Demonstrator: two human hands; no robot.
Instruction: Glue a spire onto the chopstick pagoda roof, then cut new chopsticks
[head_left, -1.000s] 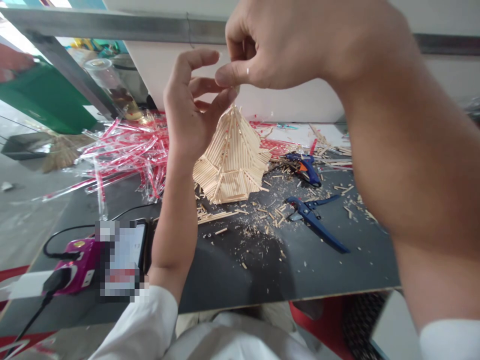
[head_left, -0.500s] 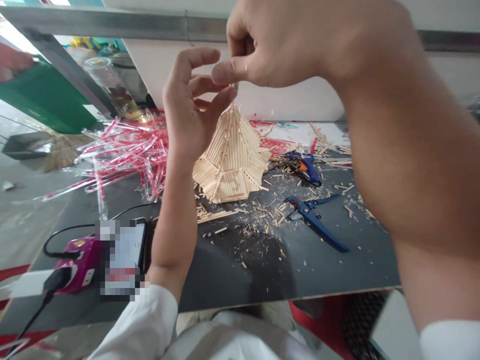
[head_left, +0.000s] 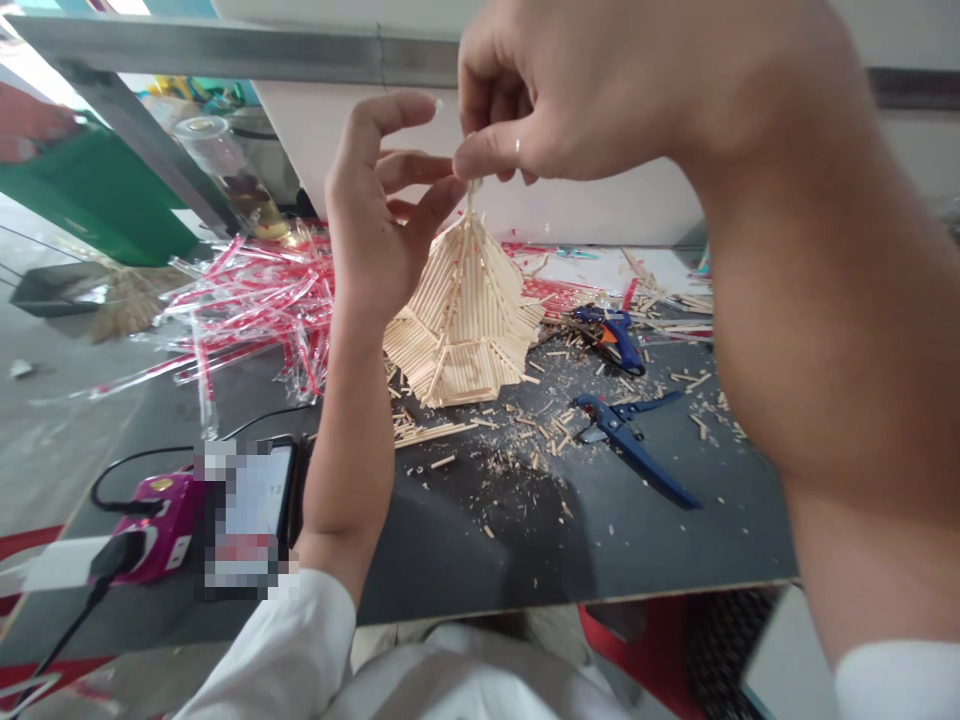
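Since the right hand (head_left: 592, 90) has shifted off the left fingers, its thumb and forefinger pinch a thin wooden stick (head_left: 472, 196) upright on the peak of the stick tower (head_left: 465, 320), mid-frame on the dark board (head_left: 450, 560); the left hand (head_left: 375, 210) stands open, fingers spread, just beside the peak.

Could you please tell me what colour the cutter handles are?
The cutter handles are blue, clearest in the head view.
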